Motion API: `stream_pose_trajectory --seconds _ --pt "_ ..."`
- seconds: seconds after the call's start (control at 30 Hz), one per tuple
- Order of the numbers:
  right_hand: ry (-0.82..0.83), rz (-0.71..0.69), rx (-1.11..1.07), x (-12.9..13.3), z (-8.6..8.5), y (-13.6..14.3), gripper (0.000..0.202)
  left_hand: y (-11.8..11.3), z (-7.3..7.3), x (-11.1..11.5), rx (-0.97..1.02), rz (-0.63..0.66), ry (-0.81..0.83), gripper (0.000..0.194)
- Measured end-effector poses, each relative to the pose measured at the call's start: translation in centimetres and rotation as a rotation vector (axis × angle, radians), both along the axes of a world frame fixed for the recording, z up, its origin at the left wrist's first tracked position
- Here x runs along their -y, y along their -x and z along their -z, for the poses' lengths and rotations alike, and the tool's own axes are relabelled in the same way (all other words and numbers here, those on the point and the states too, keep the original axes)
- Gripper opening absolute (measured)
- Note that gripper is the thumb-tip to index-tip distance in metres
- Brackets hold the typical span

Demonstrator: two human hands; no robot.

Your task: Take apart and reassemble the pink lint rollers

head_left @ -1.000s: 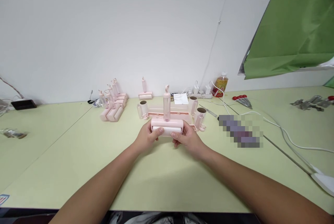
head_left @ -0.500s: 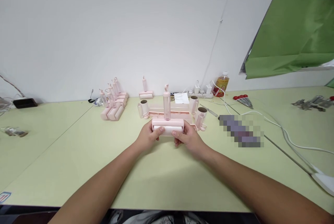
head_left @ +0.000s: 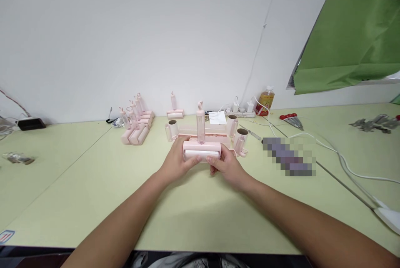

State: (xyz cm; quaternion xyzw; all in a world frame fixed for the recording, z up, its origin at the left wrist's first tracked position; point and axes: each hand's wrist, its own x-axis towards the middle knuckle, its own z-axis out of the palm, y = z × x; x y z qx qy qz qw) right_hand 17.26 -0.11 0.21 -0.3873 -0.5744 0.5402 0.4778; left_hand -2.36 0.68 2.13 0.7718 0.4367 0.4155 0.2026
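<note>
A pale pink plastic roller, its translucent handle upright, is held over the middle of the pale yellow-green bench, its ends clamped by the fingers of the left hand and right hand.

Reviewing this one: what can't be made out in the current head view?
All in the head view:
Left hand: some fingers hidden by the pink lint roller.
Long pink part behind: partly covered by the roller.
Pixelated object: identity lost under the blocks.
Drink bottle: label wording too small.
Green sheet: cut off by top and right edges.
</note>
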Motion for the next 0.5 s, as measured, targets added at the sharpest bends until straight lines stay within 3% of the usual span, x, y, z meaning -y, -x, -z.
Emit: stream_pose_trajectory --seconds 0.1,0.2,0.33,0.5 --pt "-0.009 0.021 0.019 -0.1 0.2 0.1 0.038 0.3 -1.5 0.8 -0.233 -0.07 -0.19 0.063" --pt "-0.003 0.02 0.017 -0.1 0.4 0.2 0.037 0.2 -3.2 1.2 -0.376 -0.058 -0.244 0.048" --pt "0.016 -0.019 -0.031 0.0 0.3 0.3 0.037 -0.2 -5.4 0.6 -0.428 0.067 -0.082 0.022" --pt "-0.012 -0.009 -0.065 0.2 -0.1 0.2 0.038 -0.8 -8.6 -1.3 -0.208 0.202 0.182 0.027"
